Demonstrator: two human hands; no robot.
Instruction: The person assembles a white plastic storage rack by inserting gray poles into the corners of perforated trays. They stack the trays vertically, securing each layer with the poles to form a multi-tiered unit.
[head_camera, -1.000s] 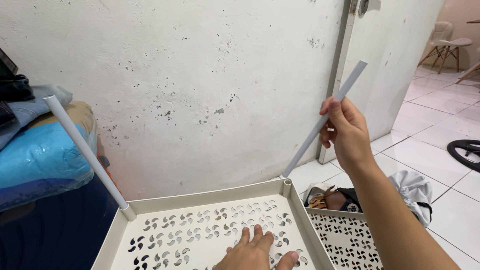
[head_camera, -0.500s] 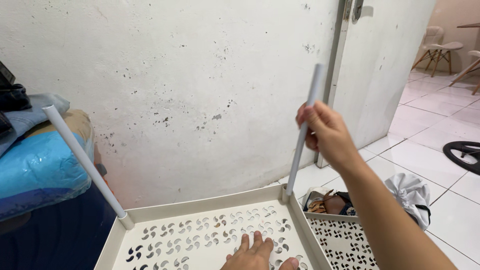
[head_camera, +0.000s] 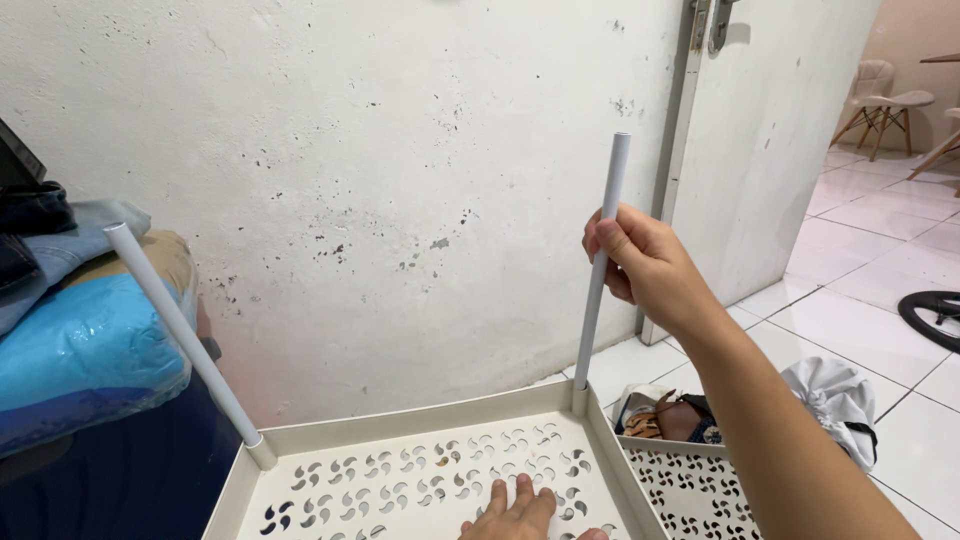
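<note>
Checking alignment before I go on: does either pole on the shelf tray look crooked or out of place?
Yes. The left pole leans outward to the left from its corner socket, while the right pole, gripped by the right hand, stands nearly upright. The left hand presses the tray.

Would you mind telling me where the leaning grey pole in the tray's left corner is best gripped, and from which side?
Probably mid-shaft on the left pole, coming from the right over the tray. It is a slim round rod, so fingers can wrap it there. Its foot sits in the corner socket, its top leans left over the blue bundle, and the wall stands close behind.
</note>
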